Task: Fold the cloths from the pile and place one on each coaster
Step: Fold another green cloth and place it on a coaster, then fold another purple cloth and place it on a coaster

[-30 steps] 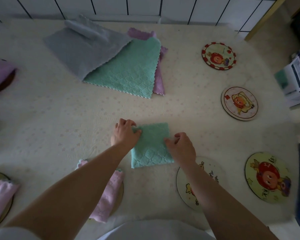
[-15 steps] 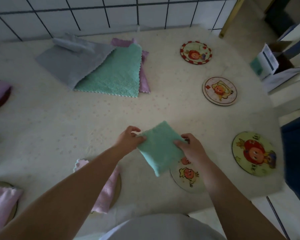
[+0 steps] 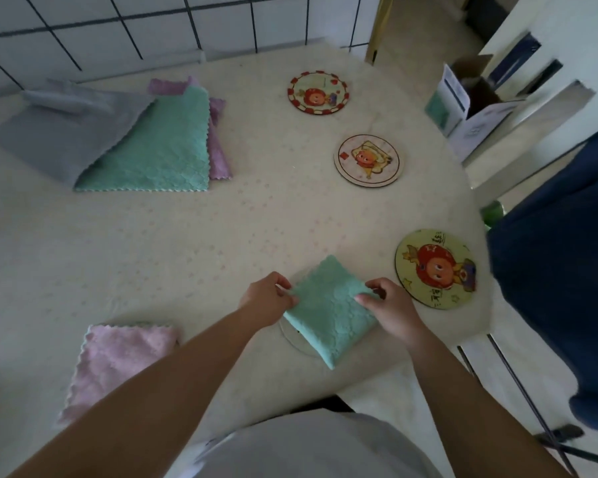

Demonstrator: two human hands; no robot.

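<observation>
A folded green cloth (image 3: pixel 328 308) lies over a round coaster (image 3: pixel 290 336) near the table's front edge, hiding most of it. My left hand (image 3: pixel 266 300) pinches the cloth's left edge and my right hand (image 3: pixel 387 305) pinches its right edge. The pile sits at the back left: a grey cloth (image 3: pixel 69 132) over a green cloth (image 3: pixel 159 150) over a purple one (image 3: pixel 218 150). Three bare cartoon coasters lie on the right: one at the back (image 3: pixel 318 92), one in the middle (image 3: pixel 368 160), one near the front (image 3: pixel 435 269). A folded pink cloth (image 3: pixel 114 360) lies at the front left.
The table (image 3: pixel 187 243) has a pale cloth cover and ends just right of the coasters. Beyond that edge stand an open cardboard box (image 3: pixel 473 98) and a dark blue fabric (image 3: pixel 560 270). A tiled wall (image 3: pixel 152 25) runs behind the table.
Both hands have carried the folded green cloth to the right and set it down over the front coaster. The view has turned to the right.
</observation>
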